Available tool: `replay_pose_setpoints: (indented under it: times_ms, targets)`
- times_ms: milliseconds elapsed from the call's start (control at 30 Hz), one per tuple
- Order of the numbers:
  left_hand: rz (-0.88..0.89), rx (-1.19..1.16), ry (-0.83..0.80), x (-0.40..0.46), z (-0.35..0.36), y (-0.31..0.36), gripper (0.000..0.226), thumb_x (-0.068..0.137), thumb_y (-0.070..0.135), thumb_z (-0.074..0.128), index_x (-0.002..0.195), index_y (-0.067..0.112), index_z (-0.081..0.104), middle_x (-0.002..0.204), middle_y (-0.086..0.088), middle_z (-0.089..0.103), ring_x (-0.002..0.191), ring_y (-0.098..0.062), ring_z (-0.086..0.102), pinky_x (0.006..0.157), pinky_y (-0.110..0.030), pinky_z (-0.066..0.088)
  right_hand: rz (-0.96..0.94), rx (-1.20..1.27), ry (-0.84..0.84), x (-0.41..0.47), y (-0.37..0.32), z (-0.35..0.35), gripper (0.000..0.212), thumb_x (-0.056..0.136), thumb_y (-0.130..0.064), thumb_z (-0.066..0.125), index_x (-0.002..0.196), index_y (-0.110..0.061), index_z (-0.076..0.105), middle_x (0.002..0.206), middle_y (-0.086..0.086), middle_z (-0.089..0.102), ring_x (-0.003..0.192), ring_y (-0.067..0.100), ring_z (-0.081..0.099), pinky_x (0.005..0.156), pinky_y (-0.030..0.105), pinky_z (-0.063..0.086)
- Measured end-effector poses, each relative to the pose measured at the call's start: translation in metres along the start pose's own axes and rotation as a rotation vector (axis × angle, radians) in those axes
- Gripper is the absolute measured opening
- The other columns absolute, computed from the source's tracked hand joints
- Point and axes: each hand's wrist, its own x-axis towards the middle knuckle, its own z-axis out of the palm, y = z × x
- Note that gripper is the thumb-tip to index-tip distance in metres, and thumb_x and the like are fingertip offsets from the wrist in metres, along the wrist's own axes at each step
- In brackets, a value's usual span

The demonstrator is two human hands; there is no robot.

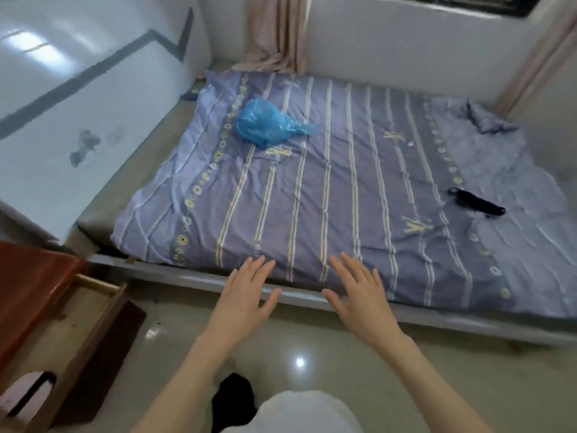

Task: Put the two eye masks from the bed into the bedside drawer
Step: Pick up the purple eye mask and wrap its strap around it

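Note:
A black eye mask [476, 204] lies on the right side of the bed [312, 189], which has a purple striped cover. In the open bedside drawer [78, 332] at the lower left lies a pink eye mask [26, 395] with a black strap. My left hand [246, 289] and my right hand [359, 289] hover over the near edge of the bed, palms down, fingers spread, holding nothing. Both hands are far from the black mask.
A blue plastic bag [271, 123] sits on the bed near the headboard [78, 104]. The reddish wooden bedside cabinet [28, 295] stands at the left. A pink curtain [278, 32] hangs behind the bed. The tiled floor [312, 354] is glossy.

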Motion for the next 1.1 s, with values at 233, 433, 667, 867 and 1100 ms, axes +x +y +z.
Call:
replay_pose_setpoints:
  times_ms: [233,433,667,867,1100]
  targets:
    - [0.282,-0.003,-0.165,0.048,0.069,0.126,0.055,0.092,0.039,0.043,0.141,0.023,0.027,0.153,0.001,0.026,0.143,-0.016,0.015,0.117,-0.039,0.015,0.293,-0.027,0.168,-0.071,0.129,-0.061,0.061,0.088,-0.042,0.049,0.142,-0.025,0.026,0.154,0.004,0.025,0.143,0.024,0.02,0.115,0.049,0.012]
    - [0.436,0.061,-0.229,0.128,0.121,0.204,0.058,0.092,0.039,0.042,0.143,0.02,0.021,0.155,-0.003,0.019,0.143,-0.019,0.014,0.117,-0.043,0.018,0.448,-0.023,0.233,-0.074,0.23,-0.092,0.062,0.088,-0.044,0.048,0.143,-0.026,0.026,0.155,0.004,0.024,0.144,0.024,0.018,0.114,0.052,0.012]
    - [0.466,0.03,-0.265,0.25,0.188,0.29,0.058,0.092,0.036,0.044,0.142,0.018,0.023,0.154,-0.006,0.021,0.142,-0.024,0.018,0.116,-0.045,0.02,0.538,-0.061,0.224,-0.022,0.366,-0.146,0.063,0.088,-0.044,0.048,0.143,-0.024,0.025,0.154,0.007,0.025,0.143,0.025,0.019,0.114,0.052,0.012]
    - [0.495,0.057,-0.3,0.344,0.23,0.365,0.055,0.093,0.036,0.042,0.142,0.018,0.024,0.154,-0.005,0.023,0.143,-0.024,0.016,0.116,-0.045,0.018,0.563,-0.005,0.225,0.026,0.459,-0.187,0.06,0.09,-0.045,0.044,0.143,-0.027,0.022,0.156,0.003,0.021,0.144,0.021,0.014,0.115,0.05,0.008]
    - [0.498,0.123,-0.415,0.423,0.314,0.423,0.055,0.092,0.033,0.046,0.141,0.015,0.028,0.151,-0.009,0.03,0.141,-0.028,0.023,0.115,-0.047,0.022,0.612,0.029,0.144,0.065,0.581,-0.196,0.061,0.091,-0.046,0.04,0.144,-0.027,0.018,0.157,0.002,0.016,0.145,0.021,0.01,0.116,0.049,0.005]
